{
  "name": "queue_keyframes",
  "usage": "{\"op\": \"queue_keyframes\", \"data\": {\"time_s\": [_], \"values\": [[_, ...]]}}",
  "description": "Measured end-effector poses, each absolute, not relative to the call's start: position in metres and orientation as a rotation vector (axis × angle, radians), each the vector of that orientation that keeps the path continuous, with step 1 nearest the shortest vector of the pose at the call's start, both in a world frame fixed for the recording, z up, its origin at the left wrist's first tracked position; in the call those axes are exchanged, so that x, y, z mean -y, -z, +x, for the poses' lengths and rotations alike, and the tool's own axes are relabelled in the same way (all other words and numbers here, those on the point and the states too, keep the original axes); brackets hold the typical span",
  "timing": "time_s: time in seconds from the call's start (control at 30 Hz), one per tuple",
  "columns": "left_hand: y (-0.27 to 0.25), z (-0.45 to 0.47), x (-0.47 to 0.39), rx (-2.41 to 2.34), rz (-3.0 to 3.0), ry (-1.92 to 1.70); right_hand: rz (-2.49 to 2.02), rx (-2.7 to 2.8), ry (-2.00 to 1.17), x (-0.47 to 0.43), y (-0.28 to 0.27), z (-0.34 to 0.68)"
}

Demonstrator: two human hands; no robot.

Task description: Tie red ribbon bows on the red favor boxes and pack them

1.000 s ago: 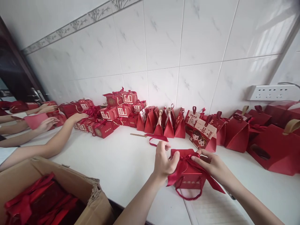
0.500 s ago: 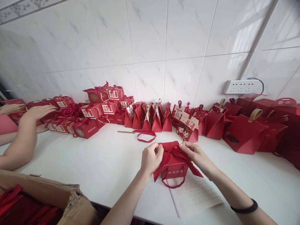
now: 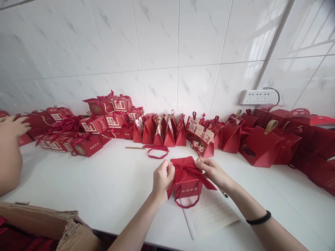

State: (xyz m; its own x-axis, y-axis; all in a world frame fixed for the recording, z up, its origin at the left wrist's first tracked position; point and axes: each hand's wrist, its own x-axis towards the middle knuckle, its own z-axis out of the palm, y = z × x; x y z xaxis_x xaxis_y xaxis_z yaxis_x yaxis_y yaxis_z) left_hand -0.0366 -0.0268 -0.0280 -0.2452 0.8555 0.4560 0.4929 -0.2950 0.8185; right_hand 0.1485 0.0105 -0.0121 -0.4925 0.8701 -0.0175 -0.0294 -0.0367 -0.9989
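In front of me a small red gift box (image 3: 188, 190) stands on the white table, a twisted red cord handle hanging down its near side. A red ribbon (image 3: 187, 169) is tied in a bow across its top. My left hand (image 3: 163, 177) is closed on the ribbon at the left of the bow. At the right of the bow, my right hand (image 3: 213, 170) pinches the ribbon between thumb and fingers. Beneath the box lies a sheet of lined paper (image 3: 217, 212), and part of a pen (image 3: 224, 194) shows beside my right wrist.
Stacked red boxes (image 3: 90, 144) and a row of triangular red boxes (image 3: 170, 137) line the wall. A loose ribbon (image 3: 158, 156) lies before them. Larger red bags (image 3: 267, 150) stand right. A torn carton (image 3: 75, 230) sits front left; another person's arm (image 3: 9, 160) reaches in at left.
My view has turned slightly right, so things sit further left. Both hands keep hold of the ribbon, and the bow looks flatter. The other person's arm has shifted toward the left edge.
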Motion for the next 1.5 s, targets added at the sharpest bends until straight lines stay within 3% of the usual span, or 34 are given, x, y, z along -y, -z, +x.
{"op": "queue_keyframes", "data": {"time_s": [0.33, 0.57, 0.67, 0.83, 0.93, 1.1, 1.23, 1.33, 1.5], "values": [[0.036, -0.032, 0.027, -1.585, 1.539, -1.576, -0.747, 1.446, -1.752, -0.018, 0.021, 0.148], [0.021, -0.045, 0.021, -1.377, 1.219, -1.482, -0.837, 1.696, -1.403, -0.027, 0.021, 0.165], [0.017, -0.048, 0.027, -1.342, 1.091, -1.411, -0.778, 1.867, -1.391, -0.023, 0.019, 0.166], [0.016, -0.045, 0.049, -1.196, 1.226, -1.232, -0.743, 1.961, -1.544, -0.013, 0.016, 0.157], [0.019, -0.046, 0.058, -1.077, 1.346, -1.179, -0.736, 1.963, -1.454, -0.011, 0.014, 0.155], [0.013, -0.05, 0.061, -1.097, 1.601, -1.217, -0.686, 1.932, -1.297, -0.008, 0.01, 0.156], [-0.008, -0.049, 0.049, -1.181, 1.565, -1.307, -0.593, 1.779, -1.41, -0.012, 0.007, 0.158], [-0.03, -0.047, 0.038, -1.073, 1.331, -1.329, -0.881, 1.723, -1.24, -0.023, 0.009, 0.163], [-0.079, -0.046, 0.027, -0.803, 0.812, -1.307, -1.841, 1.935, -0.502, -0.033, 0.02, 0.176]]}}
